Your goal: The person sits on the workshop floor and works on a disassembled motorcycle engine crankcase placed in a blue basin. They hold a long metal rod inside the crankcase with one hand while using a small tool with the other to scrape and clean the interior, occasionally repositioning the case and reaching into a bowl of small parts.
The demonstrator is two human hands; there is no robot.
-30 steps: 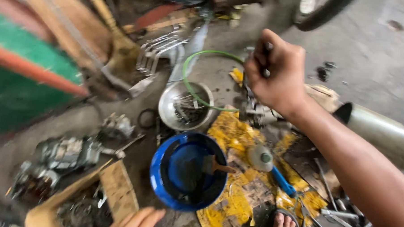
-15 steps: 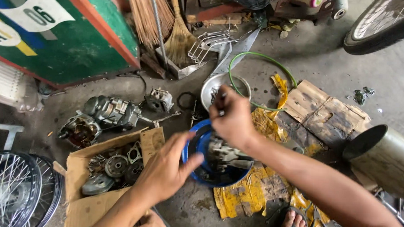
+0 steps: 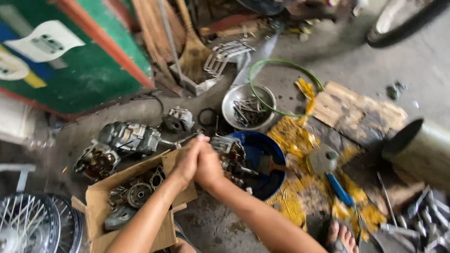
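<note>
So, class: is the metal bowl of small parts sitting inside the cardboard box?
No, the metal bowl sits on the floor beyond the blue basin, well away from the cardboard box.

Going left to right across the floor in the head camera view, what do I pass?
Spoked wheel → cardboard box → hands on a metal engine part → blue basin → metal cylinder.

Both forearms bare — no sleeves, no gloves — and a dark sandal [image 3: 341,247] on one foot.
</note>
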